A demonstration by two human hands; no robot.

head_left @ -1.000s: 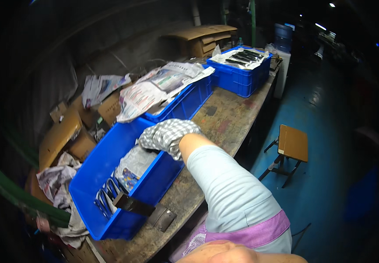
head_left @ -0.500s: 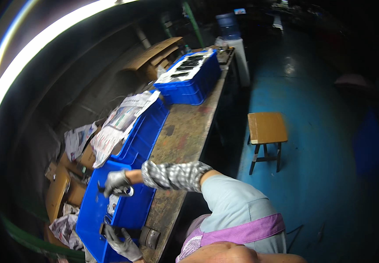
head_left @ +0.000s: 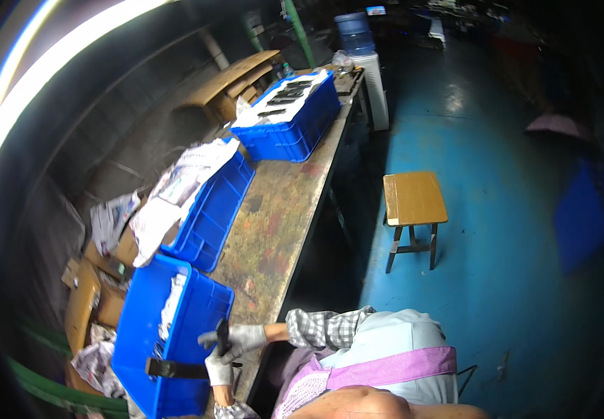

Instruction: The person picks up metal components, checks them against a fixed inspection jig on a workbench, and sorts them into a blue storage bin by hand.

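Observation:
My right hand (head_left: 244,339), in a pale glove, is closed round a black elongated piece (head_left: 223,336) that stands up between the fingers. My left hand (head_left: 219,369), gloved too, meets it from below, its fingers closed at the lower end of that piece. Exactly how the left fingers grip is partly hidden. Under the left hand a dark flat bar (head_left: 176,369) with a block-like end reaches over the near blue bin (head_left: 207,307). White paper and some dark pieces lie inside this bin.
Along the worn workbench (head_left: 274,209) stand a second blue bin (head_left: 207,223), partly covered with paper, and a far blue bin (head_left: 281,140) topped with black pieces. Cardboard (head_left: 82,300) leans beyond the bins. A wooden stool (head_left: 415,197) stands on the blue floor to the right.
My right hand has come back from over the near bin to beside my left hand, bringing a black piece. The left hand has shifted up toward it, and the view has shifted slightly.

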